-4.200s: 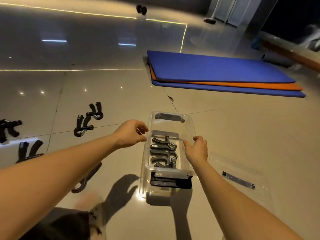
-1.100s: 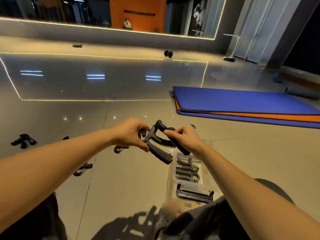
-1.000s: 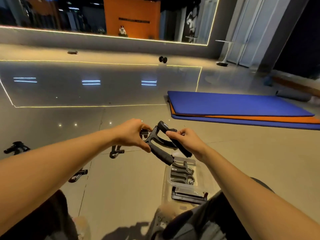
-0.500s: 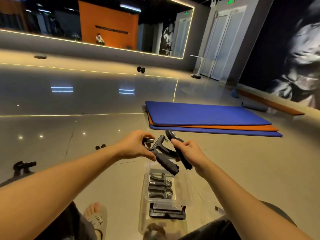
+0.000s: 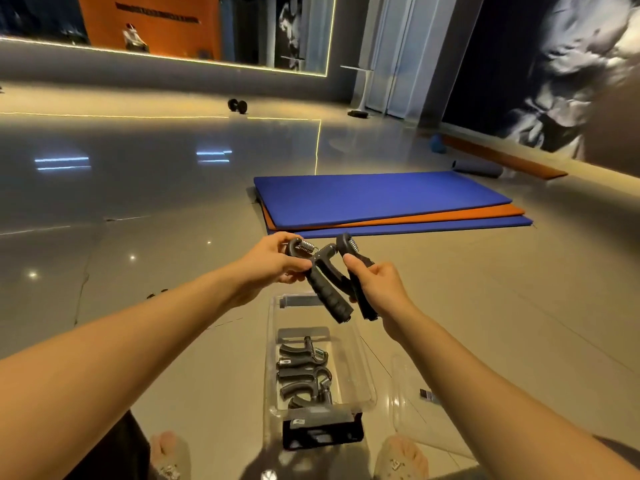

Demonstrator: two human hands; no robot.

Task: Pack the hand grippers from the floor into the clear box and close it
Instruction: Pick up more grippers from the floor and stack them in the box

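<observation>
Right above the clear box (image 5: 371,391), the left hand (image 5: 272,263) and right hand (image 5: 379,287) each have their grip clamped on one hand gripper (image 5: 329,299), so it can drop in.

Both hands, left hand (image 5: 268,263) and right hand (image 5: 379,287), grip one hand gripper (image 5: 327,282) above open clear box (image 5: 363,375); more grippers (image 5: 303,372) lie inside.

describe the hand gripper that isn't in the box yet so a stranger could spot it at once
Find the stacked blue and orange floor mats; just in front of them lies the clear plastic box. Above it the left hand and right hand hold one black spring-loaded hand gripper. Unlike the grippers lying in the box, it is in the air.
</observation>
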